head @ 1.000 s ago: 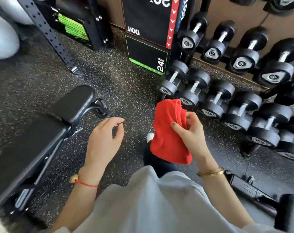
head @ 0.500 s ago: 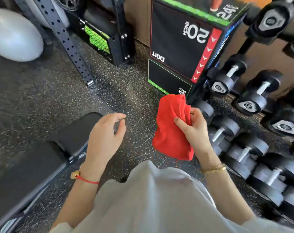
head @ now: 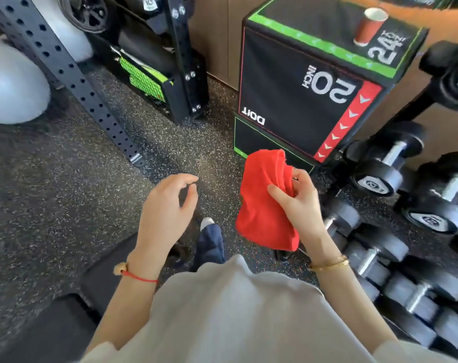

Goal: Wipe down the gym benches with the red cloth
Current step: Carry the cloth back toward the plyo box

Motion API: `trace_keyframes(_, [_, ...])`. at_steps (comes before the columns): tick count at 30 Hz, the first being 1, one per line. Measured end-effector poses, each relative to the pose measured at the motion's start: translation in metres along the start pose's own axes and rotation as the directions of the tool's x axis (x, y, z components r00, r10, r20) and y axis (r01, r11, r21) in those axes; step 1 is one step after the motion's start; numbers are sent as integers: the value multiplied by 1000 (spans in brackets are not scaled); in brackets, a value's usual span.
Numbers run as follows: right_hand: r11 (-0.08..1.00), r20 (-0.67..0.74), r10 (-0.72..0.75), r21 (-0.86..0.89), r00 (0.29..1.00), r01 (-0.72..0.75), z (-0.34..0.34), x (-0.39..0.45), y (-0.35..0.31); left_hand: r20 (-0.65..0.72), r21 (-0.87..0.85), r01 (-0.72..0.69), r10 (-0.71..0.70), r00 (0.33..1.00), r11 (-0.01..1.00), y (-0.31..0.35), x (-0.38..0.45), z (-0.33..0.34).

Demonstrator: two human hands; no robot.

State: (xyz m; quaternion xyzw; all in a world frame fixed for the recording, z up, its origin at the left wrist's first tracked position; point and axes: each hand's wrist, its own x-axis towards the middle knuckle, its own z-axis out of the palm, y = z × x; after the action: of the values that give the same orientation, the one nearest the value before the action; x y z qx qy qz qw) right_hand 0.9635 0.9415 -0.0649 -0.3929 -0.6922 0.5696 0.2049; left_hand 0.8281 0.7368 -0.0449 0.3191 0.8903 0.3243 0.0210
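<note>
With the right hand (head: 298, 205) gripping the bunched red cloth (head: 264, 203) above the floor and the left hand (head: 167, 213) loosely curled and empty, wiping has not begun; next, bring the cloth to the black padded bench surface (head: 52, 326) at lower left.

Open speckled floor (head: 65, 195) ahead and to the left gives room to pass. Right side blocked by rows of dumbbells (head: 379, 176); jump box (head: 296, 100) straight ahead w/ paper cup (head: 369, 27) on top. Slanted rack post (head: 65, 74) and white ball (head: 10, 87) crowd far left.
</note>
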Motion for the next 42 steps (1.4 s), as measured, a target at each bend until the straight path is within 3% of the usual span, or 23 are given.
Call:
trace_keyframes(10, [994,-141,26,113,990,-10,102,166,-74,98,17,-183,181,979,983,-61,232,-21])
trace_keyframes(21, [987,-299,112,142,948,-72,135,292,-95,229,-5,-287,281,932,958,-80,401,5])
trace_keyframes(29, [987,-339,124,142,933,-79,122,420,-107,234,-34,-302,302,924,953,-59,522,58])
trace_keyframes(42, [992,-462,100,112,881,-54,40,676,-134,234,-85,-375,385,893,923,32,746,158])
